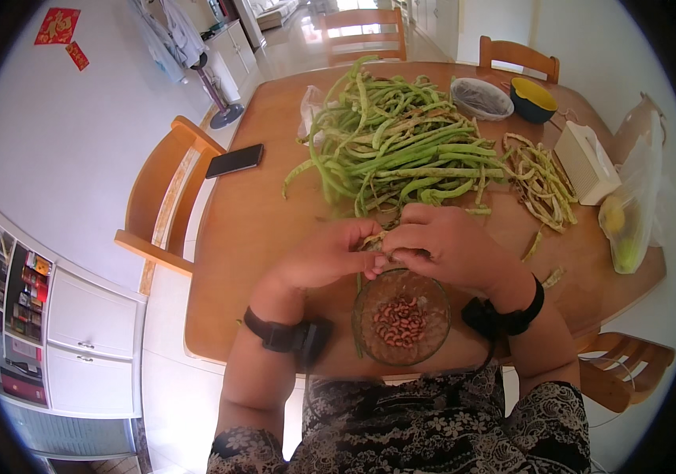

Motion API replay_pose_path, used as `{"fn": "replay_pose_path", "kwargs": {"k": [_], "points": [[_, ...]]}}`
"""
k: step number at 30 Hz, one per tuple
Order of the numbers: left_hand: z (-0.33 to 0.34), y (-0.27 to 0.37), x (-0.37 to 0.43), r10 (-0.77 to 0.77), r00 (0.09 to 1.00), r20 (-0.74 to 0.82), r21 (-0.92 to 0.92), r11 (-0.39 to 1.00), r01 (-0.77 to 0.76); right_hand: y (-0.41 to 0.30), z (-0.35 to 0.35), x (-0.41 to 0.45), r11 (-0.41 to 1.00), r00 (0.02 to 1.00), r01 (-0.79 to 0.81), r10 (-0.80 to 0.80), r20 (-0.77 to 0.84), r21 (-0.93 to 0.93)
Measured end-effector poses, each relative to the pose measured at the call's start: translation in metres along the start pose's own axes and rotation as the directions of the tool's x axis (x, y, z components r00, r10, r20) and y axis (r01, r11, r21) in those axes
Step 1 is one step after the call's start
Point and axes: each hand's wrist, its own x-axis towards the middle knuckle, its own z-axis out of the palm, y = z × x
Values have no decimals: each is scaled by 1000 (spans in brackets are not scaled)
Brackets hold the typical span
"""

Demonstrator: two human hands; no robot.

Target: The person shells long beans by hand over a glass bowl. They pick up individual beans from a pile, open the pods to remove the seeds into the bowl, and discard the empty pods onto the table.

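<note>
Between my fingertips is a yellowish bean pod (pixel 373 240), partly covered by both hands. My left hand (pixel 332 249) grips it from the left, thumb below and fingers above. From the other side my right hand (pixel 441 240) pinches the same pod. Just beneath my hands stands a clear glass bowl (pixel 361 332), with reddish-brown beans (pixel 400 323) gathered at its bottom. Beyond my fingers lies a large heap of long green bean pods (pixel 403 142), some of them yellowed and dry.
Opened, pale pods (pixel 539 183) lie right of the heap, beside a tissue box (pixel 587 163) and a plastic bag (pixel 631 219) holding produce. Farther back are a bag-lined bowl (pixel 483 101) and a dark blue bowl with yellow inside (pixel 533 99). A phone (pixel 235 161) rests near the table's left edge.
</note>
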Motion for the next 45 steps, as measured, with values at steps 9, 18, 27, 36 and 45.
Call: {"fn": "replay_pose_path", "kwargs": {"k": [9, 18, 27, 36, 45], "points": [[0, 3, -2, -43, 999, -28, -42, 998, 42, 6, 1, -2, 995, 995, 81, -84, -50, -60], [-1, 10, -7, 1, 990, -143, -83, 996, -13, 1, -15, -1, 1000, 999, -8, 8, -36, -10], [8, 5, 0, -61, 988, -144, 21, 998, 65, -1, 1, 5, 946, 947, 205, -257, -194, -251], [7, -3, 3, 78, 974, -211, 210, 977, -33, 8, 1, -2, 999, 999, 30, -29, -25, 40], [9, 1, 3, 65, 977, -201, 165, 986, -32, 3, -1, 1, 994, 997, 27, -19, -70, 105]]}}
